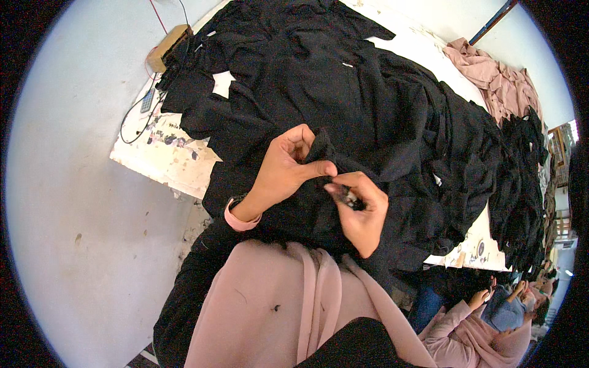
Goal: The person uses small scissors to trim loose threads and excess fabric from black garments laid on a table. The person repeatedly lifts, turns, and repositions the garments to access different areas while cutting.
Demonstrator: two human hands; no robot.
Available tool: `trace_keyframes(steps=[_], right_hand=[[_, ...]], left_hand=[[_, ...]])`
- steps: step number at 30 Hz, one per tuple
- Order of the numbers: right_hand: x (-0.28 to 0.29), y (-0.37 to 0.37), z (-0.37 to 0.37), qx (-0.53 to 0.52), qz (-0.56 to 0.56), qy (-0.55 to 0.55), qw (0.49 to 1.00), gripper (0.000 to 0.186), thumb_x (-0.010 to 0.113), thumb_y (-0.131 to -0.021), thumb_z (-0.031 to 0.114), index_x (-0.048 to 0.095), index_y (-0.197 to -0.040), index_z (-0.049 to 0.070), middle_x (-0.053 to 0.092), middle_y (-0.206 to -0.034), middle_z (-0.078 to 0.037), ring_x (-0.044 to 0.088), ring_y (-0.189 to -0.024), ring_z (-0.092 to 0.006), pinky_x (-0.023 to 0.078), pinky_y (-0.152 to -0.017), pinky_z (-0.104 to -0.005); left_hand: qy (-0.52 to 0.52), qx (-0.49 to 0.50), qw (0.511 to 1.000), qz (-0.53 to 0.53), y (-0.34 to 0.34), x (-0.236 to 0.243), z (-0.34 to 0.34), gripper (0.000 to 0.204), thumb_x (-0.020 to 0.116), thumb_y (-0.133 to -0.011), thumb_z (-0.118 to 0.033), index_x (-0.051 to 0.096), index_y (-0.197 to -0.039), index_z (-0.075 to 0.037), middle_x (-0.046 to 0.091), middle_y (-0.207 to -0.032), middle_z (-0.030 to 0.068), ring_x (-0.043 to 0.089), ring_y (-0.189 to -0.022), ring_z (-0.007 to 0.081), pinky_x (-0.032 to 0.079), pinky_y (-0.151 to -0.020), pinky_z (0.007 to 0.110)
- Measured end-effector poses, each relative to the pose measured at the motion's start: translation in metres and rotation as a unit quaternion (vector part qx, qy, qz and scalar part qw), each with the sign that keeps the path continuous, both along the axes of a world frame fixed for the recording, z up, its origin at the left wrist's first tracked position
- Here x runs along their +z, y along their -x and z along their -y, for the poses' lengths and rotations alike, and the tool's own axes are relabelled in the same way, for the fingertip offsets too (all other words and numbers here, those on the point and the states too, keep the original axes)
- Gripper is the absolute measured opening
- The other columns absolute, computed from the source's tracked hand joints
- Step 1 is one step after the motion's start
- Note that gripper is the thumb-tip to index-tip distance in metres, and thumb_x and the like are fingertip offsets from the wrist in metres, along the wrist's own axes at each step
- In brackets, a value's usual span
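My left hand (285, 165) pinches a bunched fold of black cloth (323, 146), thumb pressed over it. Right beside it, my right hand (365, 211) curls around a small dark object with pale spots (352, 199); most of it is hidden by the fingers, and its kind does not show. The fingertips of both hands meet at the fold. Under and around them spreads a big heap of black garments (343, 110), with a few small white tags among the folds.
The heap lies on a white, stained table (165, 153). At its far left are a wooden box (169, 49), cables and a small grey device (147, 100). Pink cloth (497, 83) is piled at the far right. Other people (472, 331) sit along the right side.
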State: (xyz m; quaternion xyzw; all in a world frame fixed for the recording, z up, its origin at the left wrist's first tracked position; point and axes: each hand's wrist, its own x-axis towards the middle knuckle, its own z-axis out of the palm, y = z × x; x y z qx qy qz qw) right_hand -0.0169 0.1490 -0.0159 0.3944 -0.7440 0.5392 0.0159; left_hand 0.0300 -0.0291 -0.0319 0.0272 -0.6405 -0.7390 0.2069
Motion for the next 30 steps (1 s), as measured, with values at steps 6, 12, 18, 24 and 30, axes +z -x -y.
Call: trace_keyframes(steps=[6,12,18,24,30], right_hand=[[0.007,0.016,-0.014,-0.118,0.296,0.161,0.934,0.01,0.06,-0.1,0.016,0.055,-0.106,0.008,0.051,-0.084,0.006,0.043,-0.062,-0.0041,0.033,-0.051,-0.0214],[-0.02,0.033,0.001,-0.139,0.269,0.243,0.922,0.01,0.059,-0.102,0.021,0.059,-0.099,0.012,0.046,-0.082,0.009,0.041,-0.072,-0.0033,0.036,-0.066,-0.0212],[-0.053,0.031,0.019,-0.08,0.254,0.164,0.95,0.017,0.058,-0.101,0.017,0.053,-0.105,0.002,0.055,-0.092,-0.002,0.05,-0.089,-0.0116,0.042,-0.083,-0.0262],[-0.06,0.022,0.013,-0.004,0.206,0.144,0.968,0.029,0.067,-0.088,0.004,0.057,-0.115,0.0,0.063,-0.098,-0.003,0.058,-0.092,-0.0132,0.047,-0.087,-0.0269],[-0.011,0.034,-0.015,-0.133,0.137,0.108,0.976,0.028,0.071,-0.09,0.006,0.058,-0.115,0.003,0.059,-0.088,0.0,0.053,-0.077,-0.0067,0.044,-0.073,-0.0222]], left_hand=[[0.231,-0.048,0.966,0.107,-0.006,-0.001,0.016,0.041,0.078,-0.076,0.003,0.064,-0.115,-0.003,0.06,-0.093,0.0,0.055,-0.084,0.007,0.045,-0.074,0.023],[-0.073,-0.202,0.948,0.236,-0.008,-0.016,0.0,0.042,0.054,-0.087,0.002,0.058,-0.128,0.001,0.065,-0.127,0.0124,0.067,-0.101,0.0239,0.052,-0.088,0.034],[-0.333,-0.263,0.905,-0.042,-0.034,-0.018,-0.027,0.066,0.048,-0.079,0.018,0.044,-0.143,0.002,0.057,-0.138,0.0165,0.057,-0.125,0.028,0.046,-0.108,0.041],[-0.189,-0.239,0.941,-0.147,-0.041,-0.018,-0.038,0.078,0.048,-0.076,0.021,0.035,-0.15,-0.003,0.049,-0.147,0.0178,0.049,-0.135,0.0307,0.039,-0.115,0.045],[-0.409,-0.227,0.884,-0.005,-0.048,-0.009,-0.023,0.083,0.043,-0.075,0.024,0.029,-0.152,-0.003,0.042,-0.152,0.0167,0.043,-0.141,0.0281,0.035,-0.117,0.043]])
